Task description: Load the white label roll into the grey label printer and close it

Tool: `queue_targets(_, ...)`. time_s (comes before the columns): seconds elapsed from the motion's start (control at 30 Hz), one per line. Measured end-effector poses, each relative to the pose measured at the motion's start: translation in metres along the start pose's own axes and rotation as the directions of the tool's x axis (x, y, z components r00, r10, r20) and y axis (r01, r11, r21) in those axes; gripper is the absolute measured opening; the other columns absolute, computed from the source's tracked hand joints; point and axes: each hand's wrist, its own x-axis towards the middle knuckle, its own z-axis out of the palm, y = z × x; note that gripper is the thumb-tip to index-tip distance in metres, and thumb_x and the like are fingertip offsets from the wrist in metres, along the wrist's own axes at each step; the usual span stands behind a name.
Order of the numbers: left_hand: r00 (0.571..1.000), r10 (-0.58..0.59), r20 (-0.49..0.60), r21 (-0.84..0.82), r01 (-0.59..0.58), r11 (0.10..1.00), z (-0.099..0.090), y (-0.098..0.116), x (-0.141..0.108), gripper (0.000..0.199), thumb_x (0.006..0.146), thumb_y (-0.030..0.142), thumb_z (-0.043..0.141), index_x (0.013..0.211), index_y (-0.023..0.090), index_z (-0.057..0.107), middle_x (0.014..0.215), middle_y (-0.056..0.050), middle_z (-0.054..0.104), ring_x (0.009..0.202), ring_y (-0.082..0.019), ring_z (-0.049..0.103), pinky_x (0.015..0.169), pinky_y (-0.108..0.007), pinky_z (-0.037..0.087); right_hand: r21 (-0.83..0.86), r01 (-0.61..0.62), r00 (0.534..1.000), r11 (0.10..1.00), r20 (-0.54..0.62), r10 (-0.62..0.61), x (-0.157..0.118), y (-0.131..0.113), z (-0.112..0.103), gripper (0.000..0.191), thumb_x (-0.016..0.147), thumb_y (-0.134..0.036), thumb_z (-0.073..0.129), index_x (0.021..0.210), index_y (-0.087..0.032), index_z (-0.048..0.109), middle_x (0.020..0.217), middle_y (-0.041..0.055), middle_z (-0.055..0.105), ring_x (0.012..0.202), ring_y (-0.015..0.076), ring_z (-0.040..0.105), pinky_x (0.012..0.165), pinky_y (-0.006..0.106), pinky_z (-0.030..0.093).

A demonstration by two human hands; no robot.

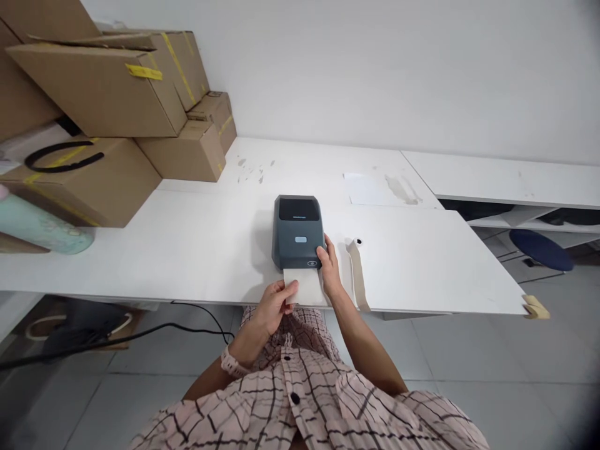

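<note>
A dark grey label printer [299, 234] sits on the white table in front of me, its cover down. White label paper [307, 285] comes out of its near edge and reaches the table's front edge. My left hand [276, 303] pinches the left side of that paper between thumb and fingers. Against the printer's right front corner rests my right hand [330, 265], thumb on top and fingers along the side. To the right, a small roll [358, 241] with a long unrolled strip [357, 278] lies on the table.
Cardboard boxes [107, 94] are stacked at the back left, with a black headband [63, 167] on one. A mint green bottle [42, 228] lies at the far left. A white sheet [365, 189] is behind on the right. A blue stool [541, 250] stands beyond the table.
</note>
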Motion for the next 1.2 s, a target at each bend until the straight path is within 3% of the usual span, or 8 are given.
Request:
queue_targets(0.13,0.995,0.095,0.004,0.118,-0.095,0.988,-0.003,-0.001,0.000,0.042,0.061,0.052,0.080,0.069,0.016,0.060,0.055,0.005,0.050,0.044,-0.006,0.040,0.041,-0.021,0.030,-0.087,0.033,0.999,0.996,-0.020,-0.034,-0.004,-0.013,-0.001,0.064,0.091,-0.055,0.045,0.146,-0.023,0.034,0.152,0.0118,0.041,0.138,0.0269,0.042,0.113,0.052,0.037)
queue_targets(0.27,0.979,0.200,-0.046,0.266,-0.181,0.947,-0.019,-0.016,0.002,0.039,0.070,0.054,0.073,0.073,0.017,0.060,0.062,0.004,0.053,0.047,-0.008,0.046,0.044,-0.022,0.036,-0.427,0.290,0.947,0.856,0.000,-0.321,-0.010,-0.048,-0.007,0.048,0.095,-0.045,0.046,0.140,-0.028,0.042,0.146,0.0070,0.050,0.143,0.0266,0.034,0.115,0.052,0.032)
queue_targets(0.43,0.819,0.517,-0.250,0.397,-0.400,0.826,-0.037,-0.006,0.008,0.040,0.082,0.051,0.062,0.110,0.022,0.061,0.110,-0.008,0.065,0.096,-0.019,0.063,0.068,-0.027,0.052,-0.613,0.575,0.816,0.542,0.381,-0.434,-0.011,-0.072,-0.004,0.042,0.098,-0.035,0.042,0.140,-0.029,0.042,0.122,0.0050,0.068,0.140,0.0274,0.039,0.120,0.056,0.017)
queue_targets(0.57,0.744,0.642,-0.184,0.487,-0.498,0.717,-0.031,0.016,0.020,0.054,0.089,0.049,0.056,0.137,0.026,0.049,0.150,-0.009,0.045,0.135,-0.024,0.045,0.108,-0.038,0.041,-0.665,0.572,0.819,0.480,0.433,-0.376,-0.012,-0.073,0.010,0.037,0.099,-0.036,0.041,0.133,-0.026,0.049,0.123,0.0084,0.066,0.127,0.0284,0.052,0.120,0.054,0.014)
queue_targets(0.7,0.779,0.614,-0.132,0.482,-0.491,0.726,-0.016,0.024,0.031,0.068,0.091,0.052,0.052,0.150,0.026,0.034,0.160,-0.008,0.030,0.145,-0.026,0.032,0.118,-0.040,0.030,-0.633,0.535,0.843,0.559,0.356,-0.404,-0.020,-0.074,0.010,0.033,0.098,-0.040,0.044,0.125,-0.026,0.055,0.117,0.0085,0.067,0.122,0.0279,0.055,0.119,0.053,0.019)
queue_targets(0.8,0.802,0.586,-0.119,0.455,-0.481,0.750,-0.012,0.021,0.033,0.071,0.091,0.057,0.049,0.153,0.028,0.029,0.163,-0.006,0.024,0.148,-0.026,0.026,0.119,-0.040,0.029,-0.509,0.365,0.918,0.780,0.057,-0.392,-0.033,-0.061,-0.002,0.041,0.097,-0.043,0.047,0.134,-0.027,0.049,0.135,0.0092,0.057,0.131,0.0271,0.048,0.114,0.051,0.032)
queue_targets(0.9,0.826,0.557,-0.084,0.460,-0.463,0.757,-0.013,0.016,0.032,0.071,0.092,0.060,0.043,0.154,0.030,0.027,0.163,-0.004,0.024,0.148,-0.026,0.025,0.119,-0.040,0.029,-0.276,0.162,0.967,0.947,-0.145,-0.208,-0.041,-0.040,-0.009,0.053,0.097,-0.049,0.046,0.144,-0.026,0.040,0.150,0.0097,0.044,0.138,0.0271,0.041,0.112,0.050,0.036)
queue_targets(1.2,0.696,0.714,-0.075,0.605,-0.538,0.587,-0.016,0.011,0.041,0.069,0.094,0.063,0.031,0.152,0.025,0.033,0.166,-0.005,0.008,0.152,-0.025,0.008,0.120,-0.042,0.026,-0.126,0.118,0.988,0.985,-0.087,-0.130,-0.038,-0.026,-0.012,0.056,0.097,-0.055,0.042,0.141,-0.022,0.045,0.147,0.0120,0.048,0.137,0.0271,0.044,0.114,0.048,0.034)
